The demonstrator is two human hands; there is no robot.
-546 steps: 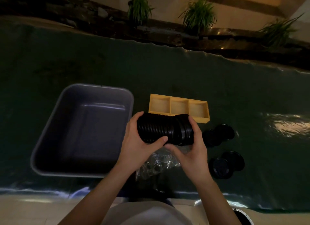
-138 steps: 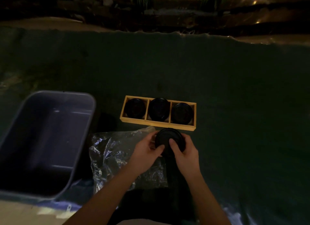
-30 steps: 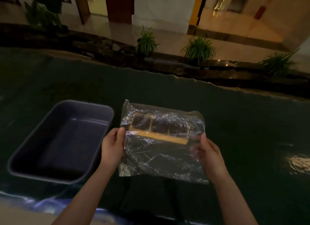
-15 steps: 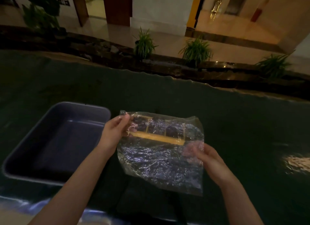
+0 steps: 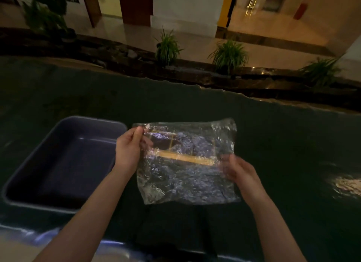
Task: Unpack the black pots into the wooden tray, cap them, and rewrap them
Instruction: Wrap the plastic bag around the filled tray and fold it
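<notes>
A crinkled clear plastic bag is held up over the dark green table. Through it shows the wooden tray with dark pots in its compartments, blurred by the plastic. My left hand pinches the bag's upper left corner. My right hand grips the bag's right edge, with its fingers partly behind the film. Whether the tray is inside the bag or behind it on the table I cannot tell.
A grey-blue plastic tub, nothing visible in it, stands on the table left of the bag. The dark green table stretches right and back to a rocky ledge with potted grass plants. A bright glare patch lies far right.
Over the last second my left hand rose from the bag's left edge to its upper left corner. My right hand stayed on the right edge. The bag hangs flatter than half a second ago.
</notes>
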